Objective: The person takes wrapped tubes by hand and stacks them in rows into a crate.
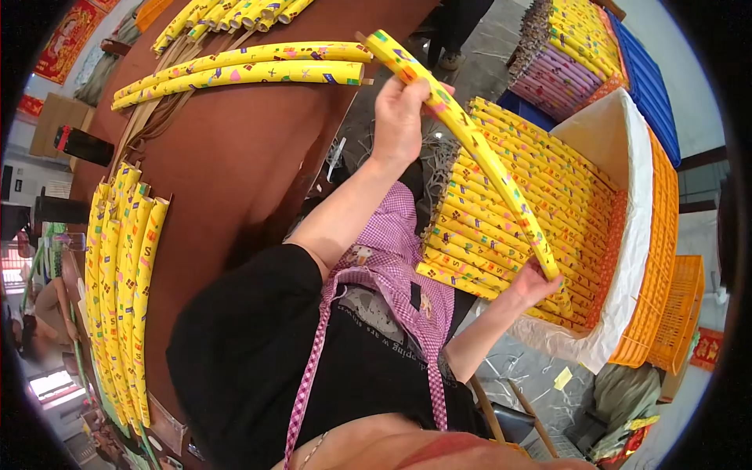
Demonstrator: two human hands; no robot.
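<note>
A long yellow patterned tube (489,160) slants across the middle, above the lined crate. Near its upper end, my left hand (401,117) is closed around it. At the lower end my right hand (536,284) grips it, fingers partly hidden. Beneath and beside the tube, rows of similar yellow tubes (501,227) lie stacked in an orange crate (658,235) with a white lining (630,258). Two loose yellow tubes (243,74) rest on the brown table (227,157), left of my left hand.
More yellow tubes (121,298) lie bundled along the table's left edge, others (235,14) at its far edge. Another stack of yellow and purple tubes (564,63) stands by a blue crate (642,78). An orange basket (677,313) is at the right. Someone's legs (458,27) show beyond.
</note>
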